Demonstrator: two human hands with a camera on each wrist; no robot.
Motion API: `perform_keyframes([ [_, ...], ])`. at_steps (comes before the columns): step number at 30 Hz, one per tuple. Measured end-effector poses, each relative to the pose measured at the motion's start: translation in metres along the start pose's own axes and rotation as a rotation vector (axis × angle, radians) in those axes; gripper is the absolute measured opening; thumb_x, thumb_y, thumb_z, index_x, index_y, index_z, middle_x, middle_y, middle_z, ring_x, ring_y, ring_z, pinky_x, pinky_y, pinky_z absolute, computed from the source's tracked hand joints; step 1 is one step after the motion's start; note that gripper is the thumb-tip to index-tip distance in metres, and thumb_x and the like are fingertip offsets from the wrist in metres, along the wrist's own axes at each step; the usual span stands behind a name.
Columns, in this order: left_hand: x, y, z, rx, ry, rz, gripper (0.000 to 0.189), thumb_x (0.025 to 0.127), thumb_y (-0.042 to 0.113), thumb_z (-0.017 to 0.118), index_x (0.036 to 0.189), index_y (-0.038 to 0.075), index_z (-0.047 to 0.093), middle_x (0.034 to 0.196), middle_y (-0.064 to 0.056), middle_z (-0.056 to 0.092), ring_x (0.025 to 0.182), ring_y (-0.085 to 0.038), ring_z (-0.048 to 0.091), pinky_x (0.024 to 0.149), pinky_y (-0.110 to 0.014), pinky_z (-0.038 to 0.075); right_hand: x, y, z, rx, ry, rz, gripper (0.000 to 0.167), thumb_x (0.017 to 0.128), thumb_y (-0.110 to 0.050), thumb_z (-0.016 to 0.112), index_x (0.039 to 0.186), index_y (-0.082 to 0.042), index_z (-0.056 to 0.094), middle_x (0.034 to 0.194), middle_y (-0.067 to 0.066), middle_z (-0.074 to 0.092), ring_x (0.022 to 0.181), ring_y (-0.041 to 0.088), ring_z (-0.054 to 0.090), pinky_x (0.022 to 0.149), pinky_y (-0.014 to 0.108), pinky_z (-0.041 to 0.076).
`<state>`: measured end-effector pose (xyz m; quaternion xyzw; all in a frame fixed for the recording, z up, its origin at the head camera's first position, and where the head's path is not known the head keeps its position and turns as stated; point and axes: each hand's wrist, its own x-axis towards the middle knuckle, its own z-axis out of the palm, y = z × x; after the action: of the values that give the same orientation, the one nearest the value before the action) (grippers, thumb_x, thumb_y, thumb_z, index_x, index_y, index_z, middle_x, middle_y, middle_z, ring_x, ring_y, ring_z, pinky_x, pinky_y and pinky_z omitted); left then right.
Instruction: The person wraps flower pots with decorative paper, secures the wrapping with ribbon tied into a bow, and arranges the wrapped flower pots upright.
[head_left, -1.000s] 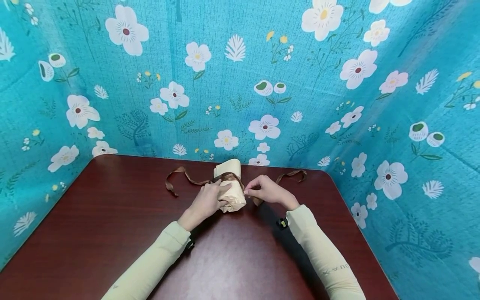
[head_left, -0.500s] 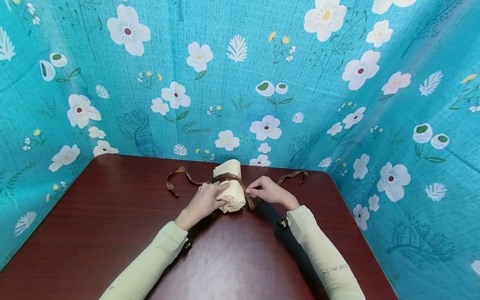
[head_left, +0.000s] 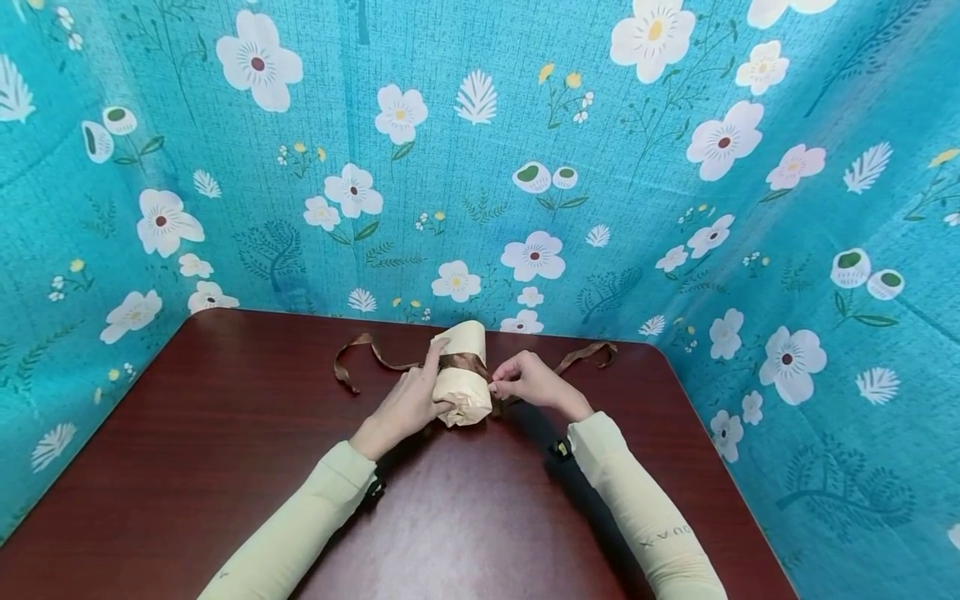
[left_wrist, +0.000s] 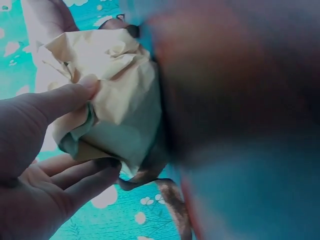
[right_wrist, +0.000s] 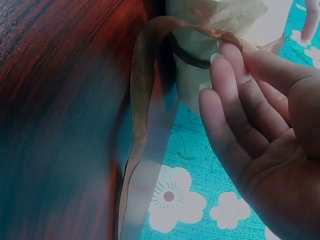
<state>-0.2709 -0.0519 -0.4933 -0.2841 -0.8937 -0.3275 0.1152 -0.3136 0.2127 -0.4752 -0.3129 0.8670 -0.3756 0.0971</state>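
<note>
A package (head_left: 462, 386) wrapped in cream paper lies on the table, its crumpled end toward me. Round its middle runs a brown satin ribbon (head_left: 467, 362). My left hand (head_left: 405, 404) grips the package from the left, one finger raised along its side. In the left wrist view, the thumb presses the folded paper (left_wrist: 115, 87) while the other fingers sit at the opposite side. At the package's right side, my right hand (head_left: 540, 385) pinches the ribbon between thumb and forefinger. The right wrist view has the ribbon (right_wrist: 142, 100) running from that pinch over the table surface.
One ribbon tail (head_left: 343, 371) curls out to the left, another (head_left: 588, 354) to the right. The dark red-brown table (head_left: 247, 433) ends just behind the package. A turquoise flowered cloth (head_left: 450, 208) hangs along its back and sides.
A left finger has moved off the package's top to its left edge. The ribbon band now crosses the package lower and more fully exposed. My right hand keeps its pinch, barely moving.
</note>
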Motion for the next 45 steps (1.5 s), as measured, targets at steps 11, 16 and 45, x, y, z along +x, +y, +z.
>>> perform_keyframes([
  [11, 0.007, 0.003, -0.005, 0.064, -0.130, 0.002, 0.081, 0.080, 0.016, 0.088, 0.149, 0.001, 0.048, 0.095, -0.015, 0.073, 0.078, -0.021, 0.069, 0.070, -0.034, 0.056, -0.001, -0.003, -0.005, -0.126, -0.033, 0.041, 0.011, 0.093, -0.010, 0.074, 0.101, -0.004, 0.077, 0.089, 0.008, 0.076, 0.077, 0.019, 0.070, 0.066, 0.024, 0.053],
  [16, 0.007, 0.002, -0.008, 0.071, -0.136, -0.008, 0.082, 0.079, 0.018, 0.089, 0.148, 0.000, 0.049, 0.077, -0.007, 0.068, 0.064, -0.013, 0.059, 0.063, -0.032, 0.053, 0.006, -0.008, -0.009, -0.087, 0.065, 0.039, 0.032, 0.092, -0.016, 0.076, 0.119, 0.001, 0.069, 0.105, 0.013, 0.073, 0.095, 0.023, 0.070, 0.084, 0.040, 0.057],
  [45, 0.002, 0.008, -0.002, 0.132, -0.138, 0.005, 0.079, 0.080, 0.014, 0.088, 0.148, 0.000, 0.050, 0.106, -0.018, 0.074, 0.088, -0.030, 0.072, 0.076, -0.041, 0.059, 0.023, 0.009, -0.011, 0.143, -0.184, 0.090, 0.009, 0.098, -0.015, 0.068, 0.096, -0.006, 0.066, 0.091, 0.000, 0.062, 0.088, 0.030, 0.058, 0.082, 0.042, 0.050],
])
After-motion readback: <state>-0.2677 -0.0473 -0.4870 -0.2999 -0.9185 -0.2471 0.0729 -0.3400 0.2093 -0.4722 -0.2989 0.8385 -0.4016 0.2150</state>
